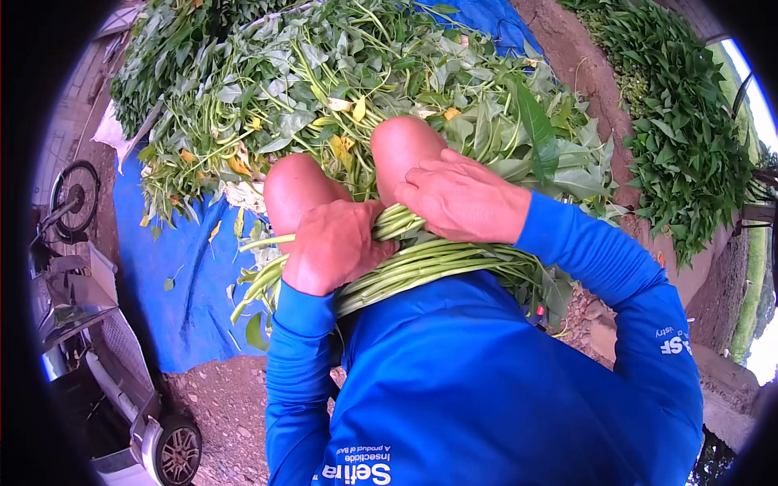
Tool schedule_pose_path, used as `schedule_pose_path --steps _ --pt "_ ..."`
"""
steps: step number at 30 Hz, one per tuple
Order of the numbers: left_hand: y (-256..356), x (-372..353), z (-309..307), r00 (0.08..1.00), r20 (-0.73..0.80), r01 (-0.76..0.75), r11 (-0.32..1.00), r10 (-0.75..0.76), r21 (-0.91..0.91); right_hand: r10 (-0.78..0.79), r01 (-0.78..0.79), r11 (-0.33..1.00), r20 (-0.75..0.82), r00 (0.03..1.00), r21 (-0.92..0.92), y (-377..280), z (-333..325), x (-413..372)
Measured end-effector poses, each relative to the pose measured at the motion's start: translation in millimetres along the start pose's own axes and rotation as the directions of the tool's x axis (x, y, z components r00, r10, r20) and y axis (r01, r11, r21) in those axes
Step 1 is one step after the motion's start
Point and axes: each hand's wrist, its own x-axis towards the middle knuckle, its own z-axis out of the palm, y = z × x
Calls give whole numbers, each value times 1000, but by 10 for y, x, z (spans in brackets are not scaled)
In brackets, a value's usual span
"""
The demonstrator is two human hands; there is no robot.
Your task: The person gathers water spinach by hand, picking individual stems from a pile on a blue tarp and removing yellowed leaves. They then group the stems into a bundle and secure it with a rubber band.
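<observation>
A long bundle of green stems (442, 261), which looks like water spinach, lies across my lap between thighs and belly. My left hand (331, 245) is closed around part of the stems, its thumb lying along them and the cut ends sticking out at the left. My right hand (463, 198) rests over the same bundle beside my right knee (405, 150), with its fingers bent together and pressed on the stems. Its thumb is hidden. Leaves of the bundle hang out at the right, below my right forearm. My left knee (300, 182) stands just beyond the left hand.
A big heap of loose leafy stems (267, 89), with some yellow leaves, spreads before my knees on a blue tarp (166, 292). More greens (681, 138) are piled at the right. A parked vehicle (121, 397) and a wheel (74, 198) stand at the left.
</observation>
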Motion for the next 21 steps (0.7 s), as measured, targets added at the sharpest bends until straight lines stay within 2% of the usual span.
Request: schedule_pose_path --steps 1,3,7,8,11,12,16,19,21 --pt "43 -2 -32 1000 -5 -10 999 11 44 -9 9 1000 -6 1000 26 -5 -31 -16" --pt "-97 50 149 1000 -24 -20 998 19 -60 -24 26 997 -24 999 75 -12 -111 -52" --pt "-141 47 189 998 -55 -48 990 41 -129 188 -174 980 153 970 -101 32 -284 -187" --pt "-111 23 177 998 -59 -43 992 37 -116 144 -134 980 57 988 -144 50 -228 -239" --pt "-78 -80 284 971 -201 -149 987 133 -63 -17 -44 954 -197 980 -298 115 101 -509" --pt "-75 -78 282 977 -174 -139 988 126 -67 55 -96 961 -159 986 -259 114 10 -559" --pt "-68 -100 256 980 -175 -112 986 90 -121 146 -178 938 -126 981 -297 243 -265 -902" --pt "-22 -98 237 981 -178 -97 991 79 -96 340 -336 839 -71 938 -427 596 -370 -1378" --pt "-25 -80 226 985 -160 -72 994 58 -84 545 -506 559 -169 822 -657 879 -450 -1685"
